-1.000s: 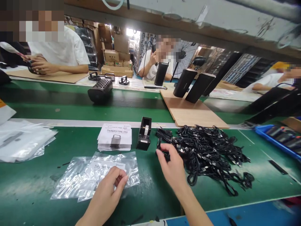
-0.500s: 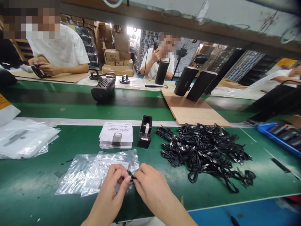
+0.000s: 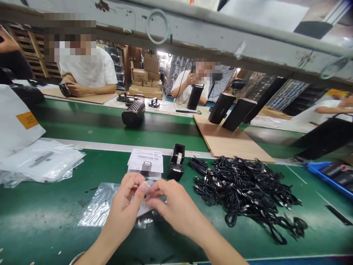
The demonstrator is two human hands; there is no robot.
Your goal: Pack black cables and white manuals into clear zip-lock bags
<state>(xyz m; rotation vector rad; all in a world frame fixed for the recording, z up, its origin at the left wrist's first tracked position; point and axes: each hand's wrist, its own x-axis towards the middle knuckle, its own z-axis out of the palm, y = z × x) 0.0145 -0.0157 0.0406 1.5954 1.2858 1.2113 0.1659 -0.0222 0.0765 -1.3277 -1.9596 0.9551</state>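
Note:
My left hand (image 3: pixel 128 198) is closed, thumb and fingertips pinched at the upper edge of a clear plastic bag (image 3: pixel 146 222). Close beside it, my right hand (image 3: pixel 171 204) has its thumb and fingers bent in on the same bag; the fingers partly cover its edge. A white printed sheet and something dark show through the bag below my hands. Another clear plastic bag (image 3: pixel 96 206) lies flat on the green table to the left. Just beyond my hands is a stack of printed leaflets (image 3: pixel 146 162), next to a black tape dispenser (image 3: pixel 176 162).
Right of my hands lies a heap of bundled black cables (image 3: pixel 242 187). A blue tray (image 3: pixel 317 171) stands far right. More plastic bags (image 3: pixel 46 162) lie at left. Across the table are a speaker (image 3: pixel 134 113), a wooden board (image 3: pixel 231 143) bearing two black speakers, and several co-workers.
The view has tilted up and turned a little left. The small black item between my fingertips no longer shows there. My hands now hold the bag with the printed sheet.

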